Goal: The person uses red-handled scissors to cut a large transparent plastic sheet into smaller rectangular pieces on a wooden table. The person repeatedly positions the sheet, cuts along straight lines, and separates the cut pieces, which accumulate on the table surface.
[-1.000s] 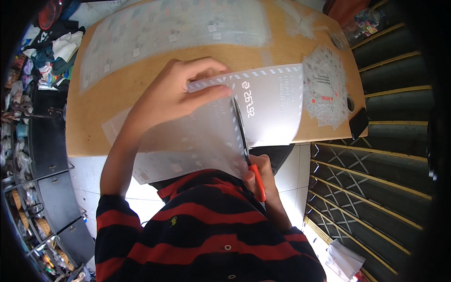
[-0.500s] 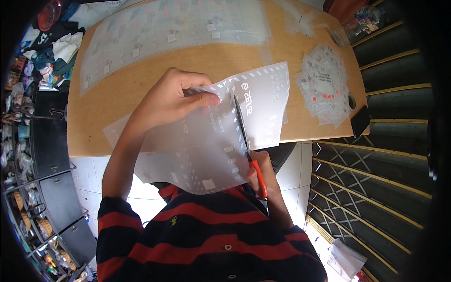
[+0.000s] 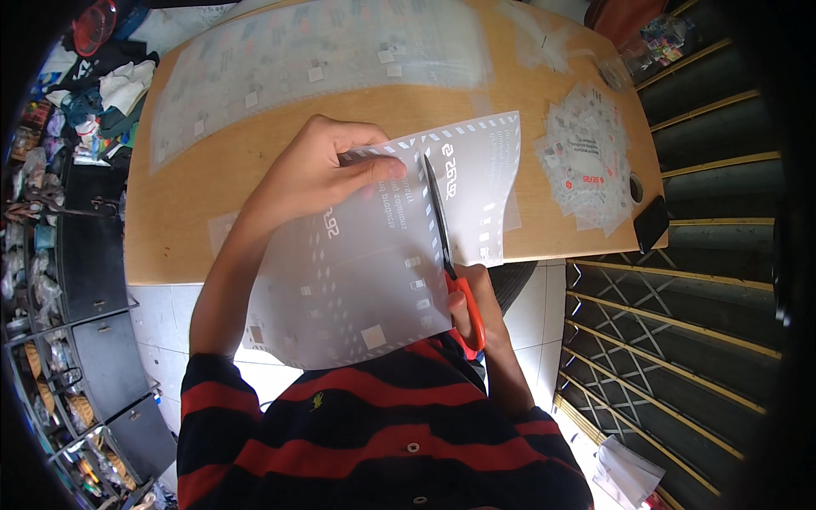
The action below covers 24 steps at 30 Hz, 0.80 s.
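My left hand (image 3: 353, 166) pinches the far edge of a translucent printed plastic sheet (image 3: 365, 263), thumb on top. The sheet hangs over the near table edge and in front of my shirt. In my right hand (image 3: 476, 297) are scissors (image 3: 469, 316) with red-orange handles and dark blades. The blades lie along a striped line on the sheet, their tips near its far edge, beside my left fingers. A narrower section of the sheet (image 3: 480, 178) extends to the right of the blades. Some right-hand fingers are hidden behind the handles and the sheet.
Large printed plastic sheets (image 3: 280, 76) cover the back of the wooden table (image 3: 212, 204). A pile of cut plastic pieces (image 3: 586, 157) lies at the right, near a dark phone (image 3: 652, 223) at the edge. A folding metal gate (image 3: 671, 297) stands right; cluttered shelves (image 3: 51, 323) stand left.
The scissors' blades have closed somewhat along the striped line. The sheet's near part has swung slightly and lies flatter; my left hand has shifted slightly with it.
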Tool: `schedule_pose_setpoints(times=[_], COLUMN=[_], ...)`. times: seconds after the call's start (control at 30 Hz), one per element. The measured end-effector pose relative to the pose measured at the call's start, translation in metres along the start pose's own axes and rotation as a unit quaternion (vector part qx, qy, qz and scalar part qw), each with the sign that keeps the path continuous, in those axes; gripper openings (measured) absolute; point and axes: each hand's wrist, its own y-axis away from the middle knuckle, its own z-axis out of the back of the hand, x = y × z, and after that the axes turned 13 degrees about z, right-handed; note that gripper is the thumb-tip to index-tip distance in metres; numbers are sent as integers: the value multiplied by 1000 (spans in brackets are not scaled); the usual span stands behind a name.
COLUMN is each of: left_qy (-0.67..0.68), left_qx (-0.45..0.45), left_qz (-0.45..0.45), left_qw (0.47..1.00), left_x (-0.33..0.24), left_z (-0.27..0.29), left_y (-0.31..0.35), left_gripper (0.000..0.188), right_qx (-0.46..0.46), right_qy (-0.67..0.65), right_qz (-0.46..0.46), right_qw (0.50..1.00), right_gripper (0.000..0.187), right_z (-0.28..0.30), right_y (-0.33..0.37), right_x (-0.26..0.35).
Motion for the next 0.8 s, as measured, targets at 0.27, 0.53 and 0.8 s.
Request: schedule_pose_setpoints(times=[0.27, 0.53, 0.8], left_qy=[12, 6, 15], left_qx=[1, 15, 32], left_qz=[9, 23, 39], left_qw=[1000, 1000, 999], left_x=[-4, -8, -6], left_z=[2, 3, 4], left_y=[0, -3, -5], left_gripper=[22, 23, 25], right_qx=[2, -6, -12], right_qy=[-21, -8, -38], right_qz=[-34, -48, -66], right_qw=[999, 999, 997], right_gripper=[66, 68, 90], right_z=[0, -2, -2], right_y=[-1, -14, -24], right_x=[2, -1, 6])
